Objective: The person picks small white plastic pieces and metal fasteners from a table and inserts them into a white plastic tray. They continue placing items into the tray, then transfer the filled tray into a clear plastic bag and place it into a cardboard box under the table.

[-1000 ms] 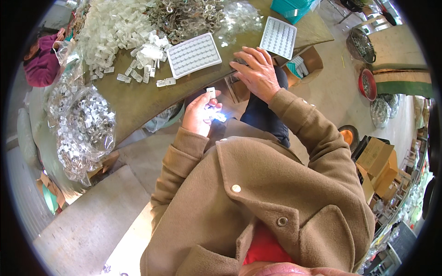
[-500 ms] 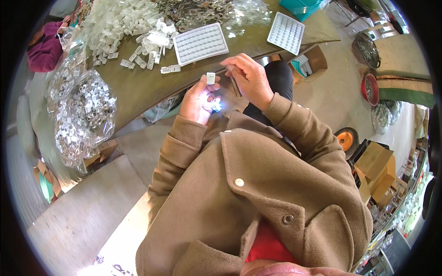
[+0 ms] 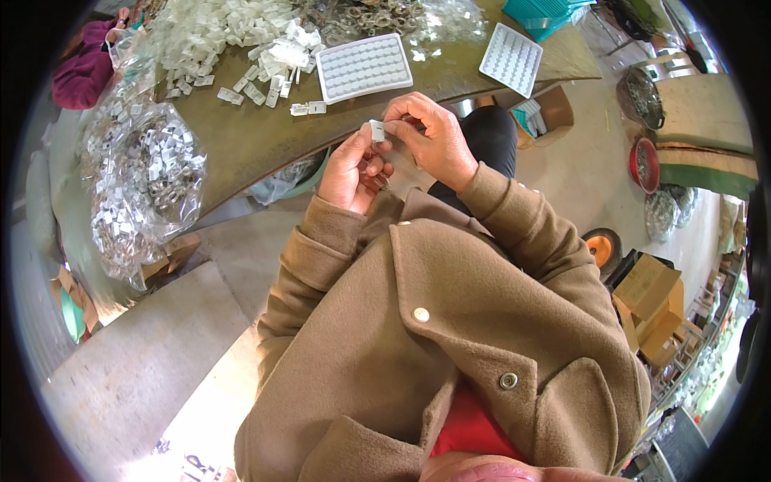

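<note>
Just ahead of the brown coat [image 3: 345, 321], the person's left hand [image 3: 345, 173] pinches a small white piece [image 3: 377, 132] upright between thumb and finger, its other fingers curled. The right hand [image 3: 440, 143] comes up to the piece's right side, thumb and forefinger drawn together; whether they grip it cannot be told. Beyond lies the table [image 3: 257, 145], bearing two loose pieces [image 3: 308, 108], a white tray [image 3: 364, 68], another tray [image 3: 511, 60] farther right, and, farther back, a pale heap [image 3: 229, 36] beside metal parts [image 3: 365, 18].
</note>
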`<state>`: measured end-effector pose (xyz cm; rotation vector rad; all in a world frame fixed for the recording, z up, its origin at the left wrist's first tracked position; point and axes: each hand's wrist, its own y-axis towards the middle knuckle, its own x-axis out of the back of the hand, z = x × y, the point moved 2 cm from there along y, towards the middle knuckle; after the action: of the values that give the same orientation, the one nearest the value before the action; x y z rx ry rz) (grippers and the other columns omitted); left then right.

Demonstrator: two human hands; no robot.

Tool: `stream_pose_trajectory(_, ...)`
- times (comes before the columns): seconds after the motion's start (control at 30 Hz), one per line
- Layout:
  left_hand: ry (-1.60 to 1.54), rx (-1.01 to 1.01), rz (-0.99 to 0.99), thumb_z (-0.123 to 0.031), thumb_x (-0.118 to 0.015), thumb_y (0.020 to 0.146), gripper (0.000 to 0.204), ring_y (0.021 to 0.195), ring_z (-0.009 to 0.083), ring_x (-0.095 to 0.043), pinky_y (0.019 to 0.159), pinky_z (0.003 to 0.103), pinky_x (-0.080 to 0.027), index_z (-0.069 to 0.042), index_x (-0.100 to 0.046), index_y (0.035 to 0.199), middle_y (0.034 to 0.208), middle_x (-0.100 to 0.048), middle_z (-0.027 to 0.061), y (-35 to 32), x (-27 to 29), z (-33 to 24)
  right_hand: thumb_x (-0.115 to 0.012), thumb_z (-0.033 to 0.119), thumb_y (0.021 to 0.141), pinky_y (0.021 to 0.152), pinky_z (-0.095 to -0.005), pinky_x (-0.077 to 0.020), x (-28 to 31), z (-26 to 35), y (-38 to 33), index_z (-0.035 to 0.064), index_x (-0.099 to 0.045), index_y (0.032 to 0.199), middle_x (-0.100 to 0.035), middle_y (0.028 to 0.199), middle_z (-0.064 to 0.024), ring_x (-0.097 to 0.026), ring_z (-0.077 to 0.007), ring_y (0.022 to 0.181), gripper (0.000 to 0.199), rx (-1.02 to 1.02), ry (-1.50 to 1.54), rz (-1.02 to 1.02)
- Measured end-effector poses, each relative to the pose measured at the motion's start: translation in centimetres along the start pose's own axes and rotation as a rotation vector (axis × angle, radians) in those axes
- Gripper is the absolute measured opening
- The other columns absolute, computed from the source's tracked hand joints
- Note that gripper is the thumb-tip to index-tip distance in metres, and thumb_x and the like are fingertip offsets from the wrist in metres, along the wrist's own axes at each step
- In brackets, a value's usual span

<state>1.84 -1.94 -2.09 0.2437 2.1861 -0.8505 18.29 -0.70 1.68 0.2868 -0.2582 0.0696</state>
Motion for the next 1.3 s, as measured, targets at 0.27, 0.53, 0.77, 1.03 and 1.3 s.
stream_pose_trajectory(0.27,0.407,-0.214,-0.066,-0.028,-0.059,0.098,0.021,0.055,0.0040,-0.047,0.059,0.023,-0.048,-0.007,-0.063,0.102,0.080,-0.065,0.0014,-0.1,-1.1,-0.5,-0.066,0.005,0.085,0.070,-0.0342,-0.0513,0.7,0.2,0.7,-0.0002,-0.064,0.093,-0.066,0.088,-0.0132,-0.065,-0.0253,0.077,0.010,-0.016,-0.055,0.151)
stream_pose_trajectory(0.53,0.160,-0.055,-0.055,-0.033,-0.063,0.096,0.023,0.053,0.0035,-0.047,0.056,0.023,-0.049,-0.011,-0.063,0.101,0.079,-0.065,-0.0003,0.1,-0.4,-1.0,-0.063,0.004,0.090,0.074,-0.0262,-0.0498,0.4,0.1,1.4,-0.0019,-0.064,0.097,-0.068,0.088,-0.0056,-0.059,-0.0083,0.081,0.010,-0.172,-0.044,0.222)
stream_pose_trajectory(0.77,0.086,0.030,0.004,-0.033,-0.064,0.095,0.020,0.059,0.0060,-0.053,0.061,0.023,-0.049,-0.012,-0.063,0.095,0.077,-0.065,-0.0007,0.0,-0.1,-0.6,-0.059,-0.004,0.083,0.068,-0.0348,-0.0492,0.2,0.9,1.6,-0.0020,-0.058,0.090,-0.061,0.084,-0.0152,-0.061,-0.0326,0.075,0.008,0.070,-0.134,0.247)
stream_pose_trajectory(1.03,0.447,-0.140,-0.056,-0.022,-0.061,0.096,0.016,0.074,0.0129,-0.065,0.067,0.025,-0.051,-0.006,-0.062,0.095,0.084,-0.067,0.0063,-0.3,2.0,-0.4,-0.061,-0.001,0.083,0.067,-0.0395,-0.0500,-1.2,0.7,1.2,-0.0002,-0.060,0.091,-0.061,0.086,-0.0159,-0.062,-0.0380,0.080,0.008,0.127,-0.219,0.384)
stream_pose_trajectory(1.3,-0.253,-0.620,0.051,-0.035,-0.058,0.096,0.041,0.100,0.0277,-0.066,0.088,0.040,-0.056,0.005,-0.059,0.107,0.109,-0.066,0.0196,-6.7,6.7,-12.2,-0.064,0.004,0.085,0.069,-0.0375,-0.0513,-1.3,1.1,2.5,0.0000,-0.063,0.092,-0.065,0.087,-0.0142,-0.064,-0.0344,0.081,0.008,0.127,-0.218,0.255)
